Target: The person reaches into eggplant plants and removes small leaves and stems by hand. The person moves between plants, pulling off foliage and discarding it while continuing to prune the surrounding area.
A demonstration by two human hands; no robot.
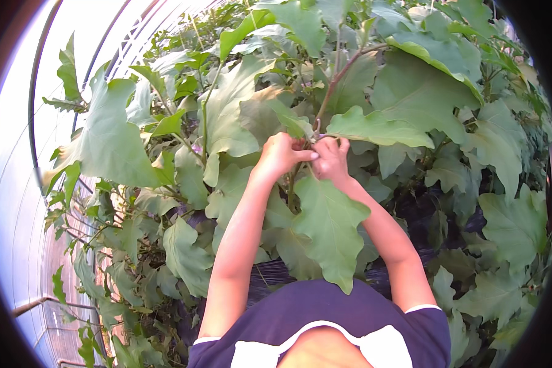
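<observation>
In front of my chest stands an eggplant plant with broad lobed leaves and a reddish-brown stem (335, 85). My left hand (281, 154) and my right hand (330, 158) meet at a joint of this stem, their fingers curled in around it. The left thumb reaches across and touches the right hand's fingers. What lies between the fingertips is mostly hidden. A bit of purple petal (322, 136) shows just above my right hand. One large green leaf (333, 225) hangs down below the hands, between my forearms.
Dense eggplant foliage (451, 96) surrounds me on both sides. Another purple flower (197, 148) shows to the left. Black plastic mulch film (269, 276) covers the ground beneath. At far left, metal hoops (33, 106) carry the greenhouse's translucent film wall (9, 184).
</observation>
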